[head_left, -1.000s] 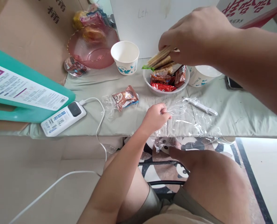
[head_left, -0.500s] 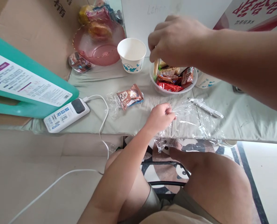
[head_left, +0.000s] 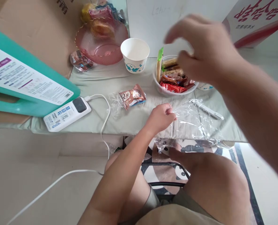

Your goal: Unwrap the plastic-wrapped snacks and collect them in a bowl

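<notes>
My left hand (head_left: 162, 117) is closed on the edge of a clear plastic wrap (head_left: 190, 120), which spreads rightward over the cloth and hangs past the table edge. Above a round plastic tub (head_left: 163, 90), my right hand (head_left: 200, 47) hovers with thumb and fingers apart, slightly blurred and holding nothing. Several wrapped snacks fill the tub, among them a red packet (head_left: 174, 87). A green-tipped snack stick (head_left: 159, 64) stands upright against the tub's left wall. To the left of my left hand lies a brown snack packet (head_left: 133, 96) with crumpled clear plastic beside it.
A white paper cup (head_left: 134, 59) and a pink glass bowl (head_left: 101, 53) stand at the back. A white pen-like tool (head_left: 208, 110) lies on the right. On the left are a power bank (head_left: 67, 114) with its cable and a green jug (head_left: 36, 75).
My right hand has let go of the green-tipped snack stick in the tub, opened, and moved right and toward me. My left hand keeps its grip on the plastic wrap.
</notes>
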`<state>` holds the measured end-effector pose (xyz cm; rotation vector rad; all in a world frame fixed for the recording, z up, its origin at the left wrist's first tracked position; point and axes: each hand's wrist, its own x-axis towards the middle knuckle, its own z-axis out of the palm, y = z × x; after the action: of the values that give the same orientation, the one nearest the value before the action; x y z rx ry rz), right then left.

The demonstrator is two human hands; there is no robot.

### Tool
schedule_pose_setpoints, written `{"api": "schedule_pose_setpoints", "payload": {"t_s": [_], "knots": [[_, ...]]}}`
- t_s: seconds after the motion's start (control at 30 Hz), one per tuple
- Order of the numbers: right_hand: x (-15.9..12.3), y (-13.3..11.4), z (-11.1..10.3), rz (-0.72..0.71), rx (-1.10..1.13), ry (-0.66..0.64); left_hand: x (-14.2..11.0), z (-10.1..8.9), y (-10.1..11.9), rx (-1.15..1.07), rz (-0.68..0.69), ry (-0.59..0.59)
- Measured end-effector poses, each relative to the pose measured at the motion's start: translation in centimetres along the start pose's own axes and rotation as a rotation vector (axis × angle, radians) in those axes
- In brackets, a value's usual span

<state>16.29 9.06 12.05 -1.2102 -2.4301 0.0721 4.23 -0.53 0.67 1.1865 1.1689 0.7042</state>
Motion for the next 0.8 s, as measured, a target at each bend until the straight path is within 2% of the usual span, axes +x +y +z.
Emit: {"api": "schedule_pose_setpoints", "payload": {"t_s": [0.07,0.1,0.13,0.2,0.27,0.33,0.47,0.53,0.6,0.7,0.8], "knots": [[-5.6,0.0,0.4,0.103,0.178,0.378,0.2,-0.5,-0.2,0.008,0.026,-0.010],[-8.4,0.3,1.1,0.171,0.251,0.492,0.2,-0.8,-0.3,0.010,0.047,-0.018],[-11.1,0.7,2.1,0.257,0.311,0.563,0.3,-1.1,-0.3,0.011,0.068,-0.026],[-15.3,1.7,4.3,0.425,0.368,0.624,0.4,-1.7,-0.4,0.016,0.100,-0.052],[-17.8,2.8,6.1,0.511,0.331,0.553,0.4,-2.2,-0.2,0.023,0.114,-0.103],[-18.6,3.7,7.1,0.513,0.316,0.433,0.2,-2.5,0.2,0.018,0.097,-0.193],[-18.0,4.8,7.3,0.405,0.355,0.287,-0.3,-2.6,1.0,-0.017,-0.026,-0.387],[-17.7,4.9,7.1,0.396,0.385,0.280,-0.4,-2.7,1.2,-0.029,-0.057,-0.397],[-17.7,4.8,6.8,0.463,0.434,0.316,-0.3,-2.8,1.1,-0.019,-0.054,-0.301],[-18.4,5.0,6.2,0.625,0.506,0.319,0.2,-3.1,0.5,-0.004,-0.030,0.002],[-19.3,5.5,5.6,0.699,0.544,0.285,1.0,-3.0,-0.1,-0.023,0.029,0.304]]}}
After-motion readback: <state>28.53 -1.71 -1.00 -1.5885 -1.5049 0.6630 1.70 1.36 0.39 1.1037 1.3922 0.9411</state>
